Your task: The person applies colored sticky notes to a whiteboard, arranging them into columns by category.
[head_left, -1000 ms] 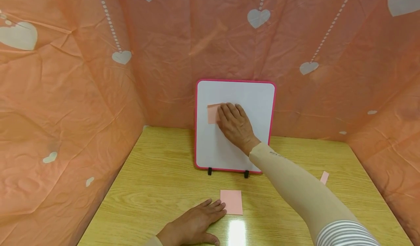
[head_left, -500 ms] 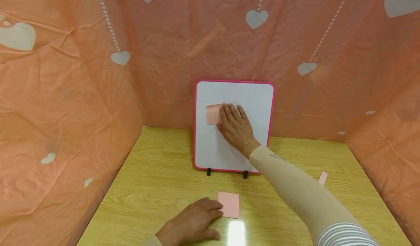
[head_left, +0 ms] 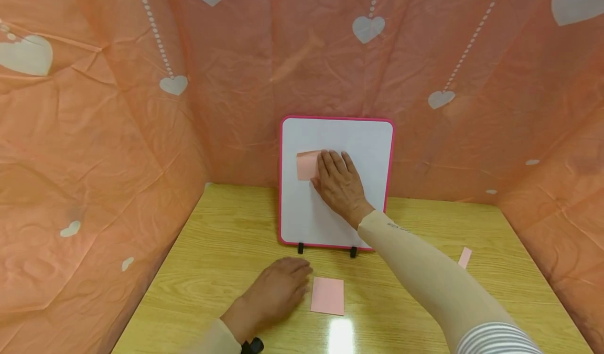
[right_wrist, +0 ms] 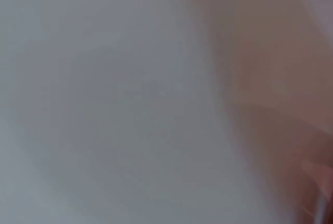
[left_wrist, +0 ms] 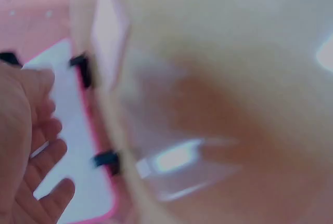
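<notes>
A whiteboard (head_left: 330,133) with a pink frame stands at the back of the table, tilted back slightly. On it a pink sticky note (head_left: 307,165) shows its left part; the rest is behind my right hand (head_left: 342,186), whose fingers lie straight against the board. A stack of pink sticky notes (head_left: 327,296) rests on the table near the front. Just left of it, my left hand (head_left: 278,288) is slightly blurred, holding nothing, its fingers loosely bent. In the left wrist view that hand (left_wrist: 26,130) overlaps the whiteboard. The right wrist view is mostly blurred.
Two black feet (head_left: 300,248) support the board's lower edge. Right of my forearm lies a narrow pink strip (head_left: 465,256) on the wooden table (head_left: 212,249). An orange curtain (head_left: 226,107) with white hearts encloses the back and sides.
My left hand has come off the sticky note stack and moved slightly up and left. My right hand stays on the board over the note's right part.
</notes>
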`<state>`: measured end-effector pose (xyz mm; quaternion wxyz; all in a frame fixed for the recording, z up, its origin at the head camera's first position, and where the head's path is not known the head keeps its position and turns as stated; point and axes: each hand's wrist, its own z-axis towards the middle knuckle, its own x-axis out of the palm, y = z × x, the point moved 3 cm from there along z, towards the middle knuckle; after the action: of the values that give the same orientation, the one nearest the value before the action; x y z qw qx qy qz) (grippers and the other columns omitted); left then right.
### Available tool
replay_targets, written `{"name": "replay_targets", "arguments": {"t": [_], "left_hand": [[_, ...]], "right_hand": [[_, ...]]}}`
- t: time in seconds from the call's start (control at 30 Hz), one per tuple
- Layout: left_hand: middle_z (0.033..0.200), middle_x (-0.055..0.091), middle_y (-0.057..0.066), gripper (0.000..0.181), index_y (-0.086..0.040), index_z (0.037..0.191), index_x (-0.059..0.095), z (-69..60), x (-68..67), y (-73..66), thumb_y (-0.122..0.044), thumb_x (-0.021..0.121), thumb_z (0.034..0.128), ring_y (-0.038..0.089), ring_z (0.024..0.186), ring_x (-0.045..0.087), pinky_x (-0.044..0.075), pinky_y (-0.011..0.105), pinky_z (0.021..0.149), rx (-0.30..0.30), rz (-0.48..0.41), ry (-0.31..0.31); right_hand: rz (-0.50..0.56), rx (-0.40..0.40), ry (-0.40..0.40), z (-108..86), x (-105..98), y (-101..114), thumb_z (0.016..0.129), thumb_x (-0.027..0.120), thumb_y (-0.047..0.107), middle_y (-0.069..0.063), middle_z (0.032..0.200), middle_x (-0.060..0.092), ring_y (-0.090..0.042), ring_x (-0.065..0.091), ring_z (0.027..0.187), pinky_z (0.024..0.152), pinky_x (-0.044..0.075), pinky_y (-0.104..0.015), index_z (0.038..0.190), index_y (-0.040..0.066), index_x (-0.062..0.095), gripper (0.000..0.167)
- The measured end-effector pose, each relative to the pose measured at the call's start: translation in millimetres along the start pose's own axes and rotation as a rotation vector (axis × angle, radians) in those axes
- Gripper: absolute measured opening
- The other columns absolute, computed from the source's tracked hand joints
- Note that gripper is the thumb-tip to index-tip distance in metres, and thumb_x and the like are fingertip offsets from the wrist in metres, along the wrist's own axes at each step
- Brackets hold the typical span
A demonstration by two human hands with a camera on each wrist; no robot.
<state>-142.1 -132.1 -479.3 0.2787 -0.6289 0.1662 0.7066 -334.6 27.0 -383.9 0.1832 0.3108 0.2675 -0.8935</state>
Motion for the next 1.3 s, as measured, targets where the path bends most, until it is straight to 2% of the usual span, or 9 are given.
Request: {"name": "replay_targets", "arguments": {"t": [0.13, 0.23, 0.4, 0.53, 0.73, 0.87, 0.97, 1.17, 1.3], "left_hand": [[0.156, 0.057, 0.009, 0.049, -0.006, 0.15, 0.058, 27.6, -33.9, 24.2, -0.03, 0.06, 0.108, 0.027, 0.149, 0.05, 0.039, 0.047, 0.126, -0.079, 0.129, -0.101], [0.161, 0.051, 0.014, 0.058, -0.002, 0.155, 0.051, 51.6, -58.8, 40.6, -0.031, 0.065, 0.1058, 0.031, 0.153, 0.043, 0.033, 0.049, 0.129, -0.126, 0.194, -0.166], [0.164, 0.044, 0.02, 0.07, 0.002, 0.157, 0.045, 89.5, -86.9, 57.5, -0.034, 0.069, 0.1024, 0.036, 0.156, 0.037, 0.03, 0.053, 0.13, -0.111, 0.309, -0.23], [0.166, 0.041, 0.021, 0.075, 0.003, 0.159, 0.042, 112.2, -98.2, 66.1, -0.036, 0.07, 0.1014, 0.037, 0.158, 0.034, 0.029, 0.054, 0.13, -0.101, 0.367, -0.229], [0.171, 0.031, 0.018, 0.077, 0.001, 0.164, 0.033, 138.5, -108.3, 73.4, -0.037, 0.063, 0.104, 0.034, 0.162, 0.023, 0.019, 0.053, 0.134, -0.105, 0.381, -0.145], [0.175, 0.022, 0.014, 0.079, -0.001, 0.167, 0.022, 150.8, -111.4, 76.0, -0.038, 0.056, 0.1068, 0.032, 0.164, 0.014, 0.011, 0.052, 0.135, -0.096, 0.39, -0.073], [0.176, 0.019, 0.013, 0.08, -0.001, 0.168, 0.019, 154.0, -112.4, 79.6, -0.038, 0.056, 0.1065, 0.031, 0.165, 0.011, 0.008, 0.052, 0.135, -0.079, 0.399, -0.051], [0.177, 0.016, 0.01, 0.078, -0.005, 0.169, 0.02, 152.8, -112.6, 89.9, -0.036, 0.056, 0.1069, 0.028, 0.166, 0.008, 0.003, 0.05, 0.136, -0.045, 0.423, -0.043], [0.176, 0.02, 0.011, 0.074, -0.005, 0.168, 0.026, 146.1, -113.4, 98.4, -0.036, 0.056, 0.1069, 0.028, 0.165, 0.011, 0.004, 0.05, 0.136, -0.033, 0.453, -0.055]], "right_hand": [[-0.001, -0.008, 0.011, -1.2, -1.4, -1.9, 0.107, 0.057, 0.04, -0.016, 0.152, 0.058, -0.034, 0.05, 0.143, 0.128, 0.032, -0.051, 0.152, -0.001, 0.053, 0.061], [0.004, -0.016, 0.021, -1.3, -3.5, -2.2, 0.107, 0.058, 0.039, -0.016, 0.153, 0.058, -0.034, 0.049, 0.144, 0.129, 0.031, -0.051, 0.153, -0.001, 0.052, 0.061], [0.01, -0.028, 0.065, -1.2, -4.9, -2.8, 0.109, 0.054, 0.038, -0.016, 0.156, 0.055, -0.034, 0.045, 0.148, 0.132, 0.026, -0.051, 0.155, -0.001, 0.049, 0.061], [0.013, -0.036, 0.084, -1.1, -4.2, -3.3, 0.109, 0.053, 0.039, -0.016, 0.158, 0.054, -0.034, 0.045, 0.149, 0.132, 0.024, -0.051, 0.156, -0.001, 0.048, 0.062], [-0.019, -0.052, 0.063, -1.8, -3.9, -5.1, 0.108, 0.055, 0.039, -0.014, 0.157, 0.055, -0.033, 0.046, 0.149, 0.131, 0.027, -0.052, 0.155, 0.0, 0.05, 0.061], [-0.052, -0.067, 0.045, -3.0, -4.5, -6.3, 0.108, 0.056, 0.039, -0.012, 0.157, 0.056, -0.032, 0.045, 0.15, 0.13, 0.03, -0.052, 0.157, 0.002, 0.049, 0.062], [-0.067, -0.073, 0.061, -3.8, -4.5, -7.2, 0.108, 0.056, 0.042, -0.011, 0.159, 0.054, -0.03, 0.042, 0.152, 0.13, 0.028, -0.051, 0.158, 0.002, 0.046, 0.065], [-0.074, -0.076, 0.147, -4.3, -5.8, -9.5, 0.109, 0.053, 0.045, -0.01, 0.164, 0.048, -0.029, 0.038, 0.156, 0.133, 0.022, -0.05, 0.16, 0.003, 0.044, 0.067], [-0.067, -0.073, 0.194, -4.4, -6.9, -10.8, 0.109, 0.05, 0.047, -0.01, 0.165, 0.046, -0.029, 0.037, 0.156, 0.133, 0.02, -0.051, 0.16, 0.004, 0.045, 0.067]]}}
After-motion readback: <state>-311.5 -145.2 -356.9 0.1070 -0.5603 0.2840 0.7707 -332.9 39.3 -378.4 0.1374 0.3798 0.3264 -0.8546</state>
